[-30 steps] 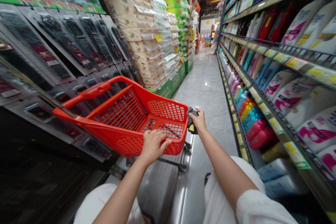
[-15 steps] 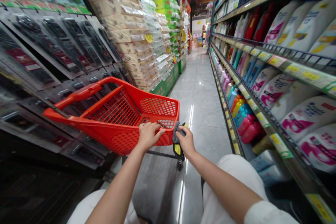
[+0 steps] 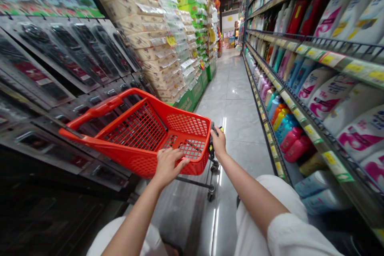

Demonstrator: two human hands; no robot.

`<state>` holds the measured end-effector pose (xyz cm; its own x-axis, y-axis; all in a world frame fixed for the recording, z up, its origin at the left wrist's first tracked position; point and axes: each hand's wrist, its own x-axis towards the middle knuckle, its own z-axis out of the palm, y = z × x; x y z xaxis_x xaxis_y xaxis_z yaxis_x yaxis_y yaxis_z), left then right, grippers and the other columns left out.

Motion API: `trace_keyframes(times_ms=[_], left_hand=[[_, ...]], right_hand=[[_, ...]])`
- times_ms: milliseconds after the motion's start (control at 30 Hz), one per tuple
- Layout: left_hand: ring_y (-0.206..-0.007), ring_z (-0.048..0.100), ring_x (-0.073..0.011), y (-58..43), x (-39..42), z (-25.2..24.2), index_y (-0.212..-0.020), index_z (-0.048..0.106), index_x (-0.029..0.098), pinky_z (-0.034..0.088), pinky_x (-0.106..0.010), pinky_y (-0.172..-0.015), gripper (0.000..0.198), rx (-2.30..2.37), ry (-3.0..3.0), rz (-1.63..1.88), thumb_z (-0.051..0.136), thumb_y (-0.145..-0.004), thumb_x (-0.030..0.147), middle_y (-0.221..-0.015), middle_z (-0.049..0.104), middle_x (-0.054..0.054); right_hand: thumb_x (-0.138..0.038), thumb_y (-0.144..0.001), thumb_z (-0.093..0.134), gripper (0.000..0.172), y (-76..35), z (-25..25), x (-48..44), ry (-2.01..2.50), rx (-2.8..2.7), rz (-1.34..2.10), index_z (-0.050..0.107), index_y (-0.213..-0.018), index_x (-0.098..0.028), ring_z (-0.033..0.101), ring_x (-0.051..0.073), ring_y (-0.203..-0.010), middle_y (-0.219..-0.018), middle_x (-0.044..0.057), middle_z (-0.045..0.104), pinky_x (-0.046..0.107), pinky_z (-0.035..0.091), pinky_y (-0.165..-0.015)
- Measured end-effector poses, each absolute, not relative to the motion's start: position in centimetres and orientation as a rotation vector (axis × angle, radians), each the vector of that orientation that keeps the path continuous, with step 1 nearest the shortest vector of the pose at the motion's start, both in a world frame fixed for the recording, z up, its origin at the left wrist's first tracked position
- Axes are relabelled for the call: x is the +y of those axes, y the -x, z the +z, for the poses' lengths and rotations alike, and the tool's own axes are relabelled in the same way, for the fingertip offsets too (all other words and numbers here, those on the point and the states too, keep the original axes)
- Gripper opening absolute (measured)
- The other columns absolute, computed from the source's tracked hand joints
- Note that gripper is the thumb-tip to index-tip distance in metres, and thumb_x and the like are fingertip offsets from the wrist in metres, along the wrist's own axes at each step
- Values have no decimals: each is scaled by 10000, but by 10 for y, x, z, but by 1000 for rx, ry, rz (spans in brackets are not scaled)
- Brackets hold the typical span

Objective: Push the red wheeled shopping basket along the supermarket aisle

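While left hand (image 3: 169, 165) rests splayed on cart (image 3: 132, 159), right hand (image 3: 219, 141) grips dark item (image 3: 211, 151) alongside.

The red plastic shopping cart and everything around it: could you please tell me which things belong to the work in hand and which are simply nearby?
In hand:
red plastic shopping cart, left hand at its near rim
small black, grey and yellow item in the right hand

Nearby only:
white plastic bottles with pink labels
stacked beige rectangular packs
hanging dark items in clear packaging
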<state>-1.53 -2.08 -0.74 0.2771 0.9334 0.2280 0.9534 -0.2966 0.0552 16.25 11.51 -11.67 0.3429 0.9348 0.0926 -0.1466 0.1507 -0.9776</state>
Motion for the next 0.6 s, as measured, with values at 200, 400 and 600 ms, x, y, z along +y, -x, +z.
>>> trace_keyframes(times_ms=[200,400,600], left_hand=[[-825,561,-192,4,-1,-12,-810,672,236,263,-360,-773,367,-1862,2332,-356,455,-884,523,-824,683,-16],[-819,554,-205,-6,18,-14,-777,658,231,262,-364,-763,397,-1895,2231,-361,420,-893,528,-795,678,-26],[-814,553,-211,-11,29,-15,-742,648,225,264,-359,-741,404,-1918,2165,-331,424,-886,530,-806,679,-37]], right_hand=[[-351,-748,593,501,-157,-120,61,1140,-1011,1020,625,-1228,-211,551,226,-1100,-1175,71,614,367,393,-1019],[-238,-638,663,434,-152,-122,15,1115,-1053,1053,716,-1068,-223,602,217,-985,-1020,43,651,341,455,-939],[-215,-579,647,442,-161,-116,44,1070,-550,1354,683,-1016,-160,644,209,-807,-902,38,702,320,519,-735]])
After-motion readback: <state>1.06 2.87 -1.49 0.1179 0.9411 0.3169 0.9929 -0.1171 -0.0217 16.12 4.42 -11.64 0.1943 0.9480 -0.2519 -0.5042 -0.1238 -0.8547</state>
